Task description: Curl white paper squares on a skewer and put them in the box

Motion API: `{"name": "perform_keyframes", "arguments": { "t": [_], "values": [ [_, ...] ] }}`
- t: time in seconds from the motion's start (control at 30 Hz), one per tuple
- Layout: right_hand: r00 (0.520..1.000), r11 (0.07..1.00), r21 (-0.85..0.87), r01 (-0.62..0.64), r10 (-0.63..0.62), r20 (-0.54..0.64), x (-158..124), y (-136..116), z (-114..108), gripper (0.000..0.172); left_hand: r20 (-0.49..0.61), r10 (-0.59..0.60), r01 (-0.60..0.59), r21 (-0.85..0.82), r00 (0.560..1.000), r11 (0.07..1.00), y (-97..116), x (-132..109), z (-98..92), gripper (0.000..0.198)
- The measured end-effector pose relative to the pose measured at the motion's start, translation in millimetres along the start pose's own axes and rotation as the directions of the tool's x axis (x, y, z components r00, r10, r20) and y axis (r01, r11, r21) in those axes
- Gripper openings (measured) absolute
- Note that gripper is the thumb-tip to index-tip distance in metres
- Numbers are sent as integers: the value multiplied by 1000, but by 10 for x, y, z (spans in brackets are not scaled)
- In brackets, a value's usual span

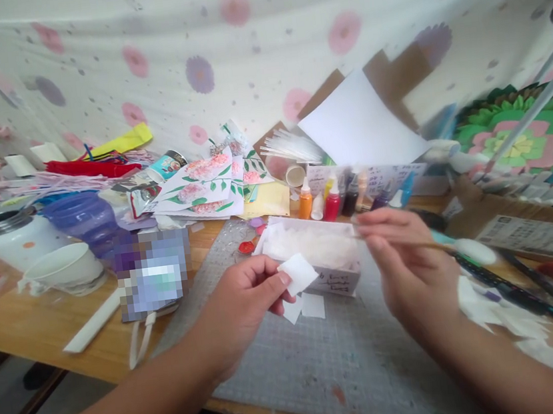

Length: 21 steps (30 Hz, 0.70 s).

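Note:
Between the thumb and fingers of my left hand (253, 287) is a small white paper square (299, 273), held above the cutting mat. Two more white squares (313, 305) lie on the mat just below it. My right hand (413, 271) is closed around a thin brown stick (414, 242), held nearly level; its tip is blurred, so I cannot tell whether it is a brush. Behind and between my hands stands a white paper-covered box (339, 282) with handwriting on its side and white fluffy material (311, 243) inside.
A grey cutting mat (276, 368) covers the table's middle. Several paint bottles (331, 205) stand behind the box. To the left are a white cup (65, 270), a purple container (81, 221) and a blurred-out device (156, 275). Paper scraps (506, 313) and a cardboard box (536, 229) sit right.

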State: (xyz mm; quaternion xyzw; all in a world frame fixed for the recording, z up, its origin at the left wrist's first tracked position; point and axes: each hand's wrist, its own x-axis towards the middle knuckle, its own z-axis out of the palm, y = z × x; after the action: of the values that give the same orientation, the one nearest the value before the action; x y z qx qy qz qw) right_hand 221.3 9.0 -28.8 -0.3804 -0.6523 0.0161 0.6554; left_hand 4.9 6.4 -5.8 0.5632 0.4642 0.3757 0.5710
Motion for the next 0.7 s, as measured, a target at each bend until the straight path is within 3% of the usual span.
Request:
{"name": "perform_keyframes", "arguments": {
  "t": [0.1,0.2,0.37,0.5,0.7],
  "values": [
    [948,983,183,5,-63,312,-93,-255,3,22,3,5,-5,0,1000,1000,23,3,53,20],
    [918,976,218,-20,-69,392,-172,-381,45,17,32,16,-16,2,999,1000,45,9,99,22],
    [975,1000,-12,2,1,224,-136,-171,58,17,35,-20,19,29,999,999,35,11,97,22],
    [989,977,-172,-125,137,59,-22,134,48,13,25,-26,24,68,999,997,33,-1,69,23],
    [969,954,-215,-207,230,88,-10,374,55,24,17,50,-49,-76,999,996,40,-27,69,28]
  ]
}}
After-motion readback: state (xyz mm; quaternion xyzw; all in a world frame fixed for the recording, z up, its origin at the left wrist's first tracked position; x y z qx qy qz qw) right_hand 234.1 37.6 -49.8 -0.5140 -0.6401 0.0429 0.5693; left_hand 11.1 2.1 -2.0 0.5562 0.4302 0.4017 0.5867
